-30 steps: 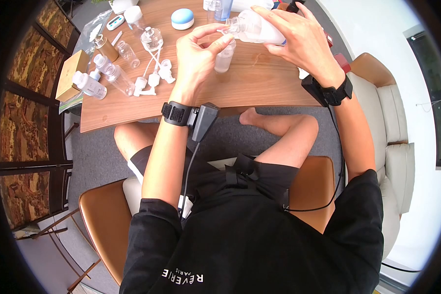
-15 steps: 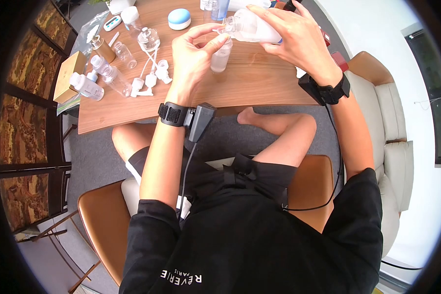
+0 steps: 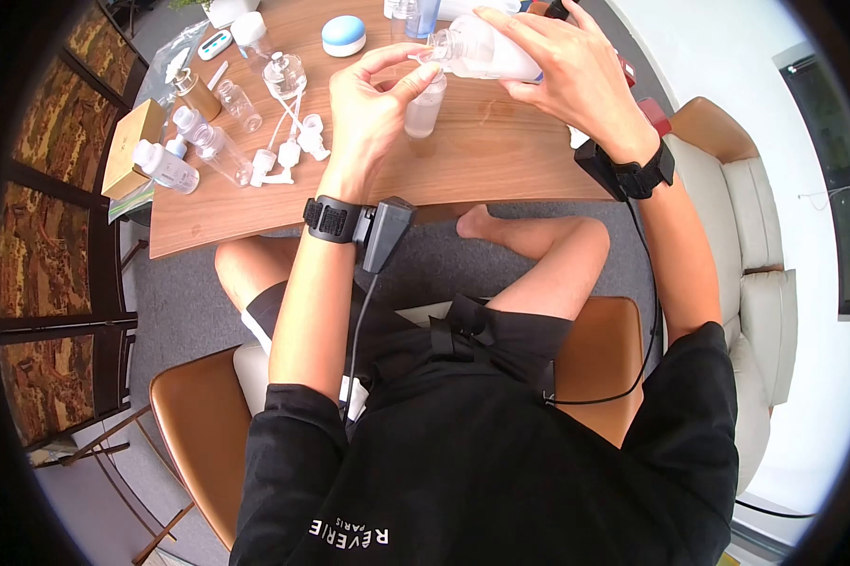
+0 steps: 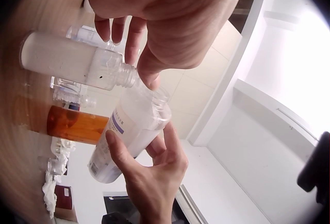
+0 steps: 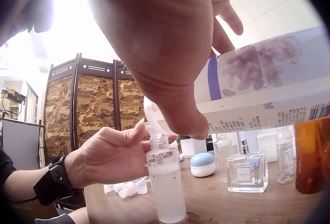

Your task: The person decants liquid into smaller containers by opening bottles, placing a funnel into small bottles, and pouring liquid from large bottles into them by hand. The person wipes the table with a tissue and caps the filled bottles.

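Head view, left hand [image 3: 373, 104]: pinching small bottle [image 3: 423, 108] neck, upright on table [image 3: 482, 160].
Right hand [image 3: 576, 80]: gripping big bottle [image 3: 486, 55], tilted, mouth touching small bottle's.
Tip: judged, keep mouths aligned, tilt slowly; small bottle looks nearly full.
Around: pump caps [image 3: 293, 151] left.

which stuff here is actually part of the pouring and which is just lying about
In use:
- large white bottle, tipped, gripped by the right hand
- small clear bottle, upright on the table, steadied by the left hand

Lying about:
- blue-lidded jar
- pump tops
- spare small bottles
- cardboard box
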